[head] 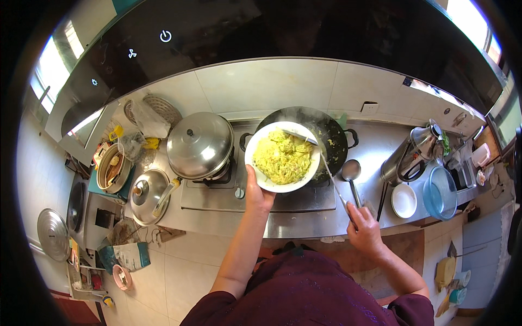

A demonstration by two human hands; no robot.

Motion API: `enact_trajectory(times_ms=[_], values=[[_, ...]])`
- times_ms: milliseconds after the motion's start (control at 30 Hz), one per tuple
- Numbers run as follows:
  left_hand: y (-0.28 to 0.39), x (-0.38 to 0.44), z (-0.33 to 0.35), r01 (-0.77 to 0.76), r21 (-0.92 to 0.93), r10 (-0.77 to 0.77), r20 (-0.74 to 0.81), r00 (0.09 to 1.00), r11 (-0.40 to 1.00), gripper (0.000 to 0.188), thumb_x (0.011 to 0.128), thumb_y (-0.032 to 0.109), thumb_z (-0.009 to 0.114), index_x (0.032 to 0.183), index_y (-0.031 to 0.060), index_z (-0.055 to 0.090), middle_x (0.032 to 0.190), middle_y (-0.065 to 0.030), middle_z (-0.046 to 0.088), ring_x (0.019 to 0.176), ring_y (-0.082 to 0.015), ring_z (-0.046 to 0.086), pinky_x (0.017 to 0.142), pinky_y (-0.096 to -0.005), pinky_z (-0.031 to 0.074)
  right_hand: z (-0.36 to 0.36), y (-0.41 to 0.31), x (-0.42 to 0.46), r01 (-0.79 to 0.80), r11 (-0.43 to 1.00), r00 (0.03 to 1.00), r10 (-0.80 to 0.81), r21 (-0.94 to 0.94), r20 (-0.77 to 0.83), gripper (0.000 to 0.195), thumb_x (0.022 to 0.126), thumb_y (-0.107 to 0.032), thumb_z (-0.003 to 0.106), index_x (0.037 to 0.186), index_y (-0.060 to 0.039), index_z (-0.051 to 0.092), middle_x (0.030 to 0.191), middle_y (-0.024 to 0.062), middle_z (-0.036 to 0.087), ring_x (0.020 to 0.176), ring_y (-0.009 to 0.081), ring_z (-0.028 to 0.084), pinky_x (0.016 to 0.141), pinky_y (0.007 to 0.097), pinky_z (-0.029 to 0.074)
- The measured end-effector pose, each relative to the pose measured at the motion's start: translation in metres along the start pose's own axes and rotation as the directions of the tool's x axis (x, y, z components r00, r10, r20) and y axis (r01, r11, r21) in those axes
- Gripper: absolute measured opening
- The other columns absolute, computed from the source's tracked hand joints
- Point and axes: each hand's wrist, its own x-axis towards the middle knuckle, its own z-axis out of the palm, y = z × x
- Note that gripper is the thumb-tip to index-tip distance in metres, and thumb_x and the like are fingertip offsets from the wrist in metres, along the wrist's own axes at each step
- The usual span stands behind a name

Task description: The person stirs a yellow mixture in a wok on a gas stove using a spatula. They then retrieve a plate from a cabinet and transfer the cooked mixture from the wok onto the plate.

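My left hand [259, 191] holds a white bowl [281, 188] by its near-left rim, above the front of the stove. Heaped in it is a yellow-green cooked food [283, 157], apparently shredded vegetable with egg. My right hand [364, 226] grips the handle of a metal wok spatula [335, 183], whose blade rests on the food at the bowl's upper right. Behind and partly under the bowl stands a dark two-handled wok [340, 134], steaming, with scraps of food stuck inside. The bowl hides the wok's front left part.
Left of the wok sits a lidded steel pan [200, 144]. A steel ladle [351, 171] lies on the counter to the right, near a small white bowl [404, 201], a blue clear basin [440, 193] and a steel kettle [401, 157]. Overhead hangs a black range hood [261, 32].
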Motion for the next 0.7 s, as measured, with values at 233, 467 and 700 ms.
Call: enact_trajectory(times_ms=[233,467,700], values=[[-0.003,-0.006,0.011,-0.038,-0.016,0.037,-0.072,0.997,0.999,0.058,0.096,0.05,0.036,0.139,0.0107,0.031,0.138,-0.0079,0.041,0.126,-0.0257,0.042,0.102,-0.0428,0.04,0.003,0.004,0.003,0.011,0.999,1.0,-0.01,0.04,-0.029,0.053,0.07,0.004,0.057,0.123,-0.0024,0.051,0.083,0.012,0.054,0.07,0.0315,0.057,0.058,0.0369,0.048],[0.009,-0.019,0.006,-0.074,0.12,0.08,-0.044,0.996,0.99,0.06,0.096,0.05,0.033,0.14,0.0095,0.028,0.14,-0.0111,0.038,0.127,-0.0271,0.041,0.103,-0.0432,0.039,-0.026,0.001,0.036,-0.405,0.635,0.908,0.362,0.658,0.209,0.05,0.081,0.002,0.058,0.129,-0.0005,0.047,0.084,0.0036,0.056,0.069,0.0079,0.053,0.057,0.0248,0.045],[0.019,-0.091,-0.04,0.048,0.04,-0.041,-0.168,0.985,0.998,0.064,0.094,0.053,0.034,0.139,0.0073,0.031,0.139,-0.0136,0.041,0.126,-0.0283,0.042,0.103,-0.0428,0.038,0.033,0.054,0.047,-0.615,0.645,0.788,0.484,0.453,0.381,0.055,0.085,-0.009,0.049,0.139,-0.0077,0.037,0.069,0.0018,0.055,0.049,0.0072,0.044,0.043,0.0233,0.036]])
